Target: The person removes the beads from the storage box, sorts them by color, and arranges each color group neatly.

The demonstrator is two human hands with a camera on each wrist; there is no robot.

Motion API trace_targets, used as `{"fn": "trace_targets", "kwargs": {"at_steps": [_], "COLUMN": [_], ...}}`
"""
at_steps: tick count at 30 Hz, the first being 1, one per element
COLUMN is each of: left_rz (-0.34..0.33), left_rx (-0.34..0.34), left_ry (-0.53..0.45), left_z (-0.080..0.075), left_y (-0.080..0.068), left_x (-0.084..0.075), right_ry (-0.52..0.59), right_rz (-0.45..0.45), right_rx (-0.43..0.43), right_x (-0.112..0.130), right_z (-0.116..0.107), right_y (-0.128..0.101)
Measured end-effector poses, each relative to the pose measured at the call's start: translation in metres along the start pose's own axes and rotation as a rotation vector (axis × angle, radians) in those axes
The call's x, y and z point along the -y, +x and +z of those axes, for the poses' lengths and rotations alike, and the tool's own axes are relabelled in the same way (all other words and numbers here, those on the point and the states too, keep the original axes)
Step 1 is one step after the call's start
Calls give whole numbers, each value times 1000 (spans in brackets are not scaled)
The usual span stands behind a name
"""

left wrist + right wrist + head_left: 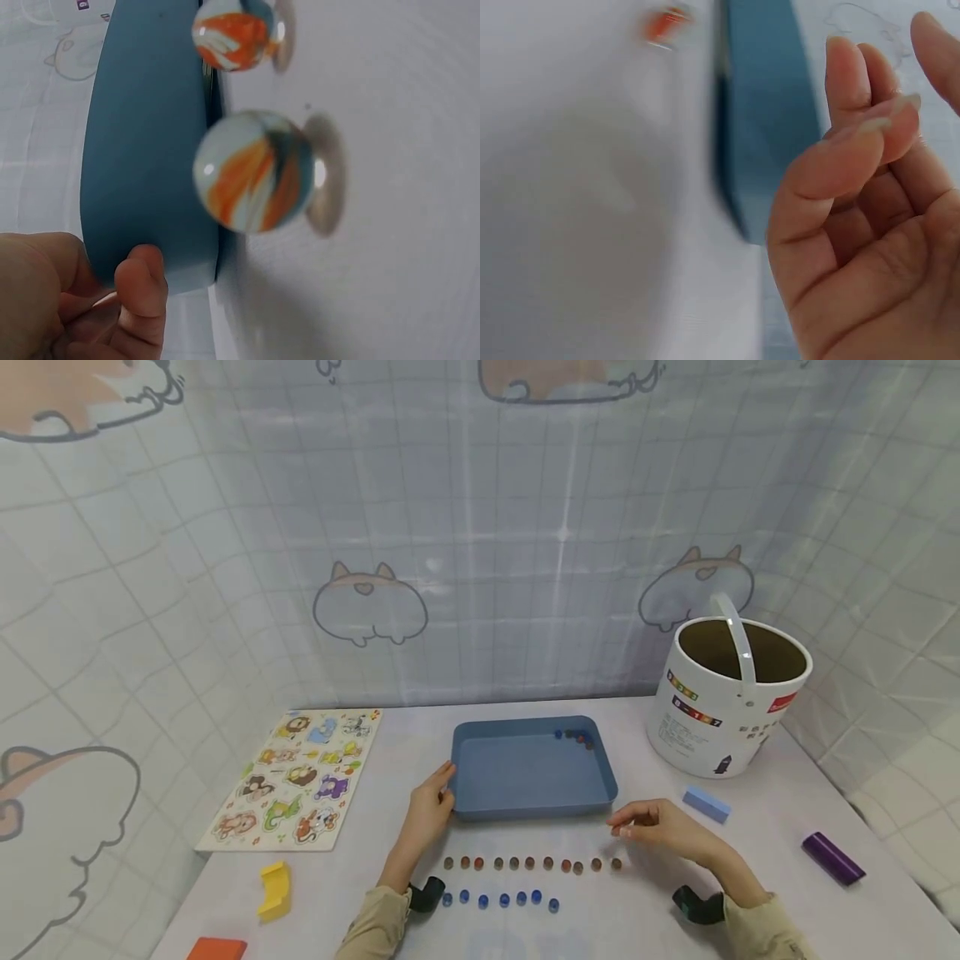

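Observation:
A blue tray (480,806) sits mid-table with several marbles (576,737) in its far right corner. My left hand (447,785) holds the tray's near left corner, thumb along the side wall; the left wrist view shows its fingers (142,289) curled against the tray wall (146,150). A row of orange marbles (528,863) lies in front of the tray, two of them (255,171) large in the left wrist view. Nearer me is a row of blue marbles (498,899). My right hand (621,827) hovers over the orange row's right end, fingers (855,112) loosely curled and holding nothing.
An animal puzzle board (296,777) lies at the left. A white bucket (731,702) stands at the back right. A light blue block (706,804) and a purple block (832,857) lie at the right; a yellow block (274,890) and an orange block (217,949) lie near left.

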State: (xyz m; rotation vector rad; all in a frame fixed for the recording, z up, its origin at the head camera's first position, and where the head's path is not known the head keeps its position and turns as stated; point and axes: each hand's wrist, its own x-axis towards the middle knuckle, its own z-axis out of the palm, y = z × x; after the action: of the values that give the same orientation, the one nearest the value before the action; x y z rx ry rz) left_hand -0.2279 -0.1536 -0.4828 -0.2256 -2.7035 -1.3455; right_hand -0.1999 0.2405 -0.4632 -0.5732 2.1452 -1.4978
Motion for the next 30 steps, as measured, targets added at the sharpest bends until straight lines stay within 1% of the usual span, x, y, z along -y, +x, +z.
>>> {"fn": "trace_targets", "kwargs": {"at_steps": [3,5,9,12,17,20,22,26,28,30], "left_rz": [-8,-12,-12,-15,-24,-22,-20,-9,-5,-6], "left_rx": [-4,-4,-5,-10,-15,-7,-2,5,6,5], "left_ry": [-4,-7,-8,-4,0,-9,-14,-14,-16,-18], "left_z": [0,0,0,-1,-2,-2,-2,-1,-1,-2], "left_y": [0,0,1,1,1,1,1,1,1,1], "left_x": [0,0,0,-1,-2,-3,-2,-2,-2,-2], "right_ry": [-13,-21,-57,-61,-26,-10,6,27,5,-31], "right_rz": [6,17,30,36,79,113,147,230,252,254], "right_rx": [-38,-74,-155,-195,-205,-241,-313,-523,-608,-660], "right_x": [14,22,35,44,57,55,49,33,27,22], "right_z": [-14,-23,-38,-47,-50,-45,-38,-21,-13,-6], "right_y": [9,19,47,72,117,141,155,174,179,183]}}
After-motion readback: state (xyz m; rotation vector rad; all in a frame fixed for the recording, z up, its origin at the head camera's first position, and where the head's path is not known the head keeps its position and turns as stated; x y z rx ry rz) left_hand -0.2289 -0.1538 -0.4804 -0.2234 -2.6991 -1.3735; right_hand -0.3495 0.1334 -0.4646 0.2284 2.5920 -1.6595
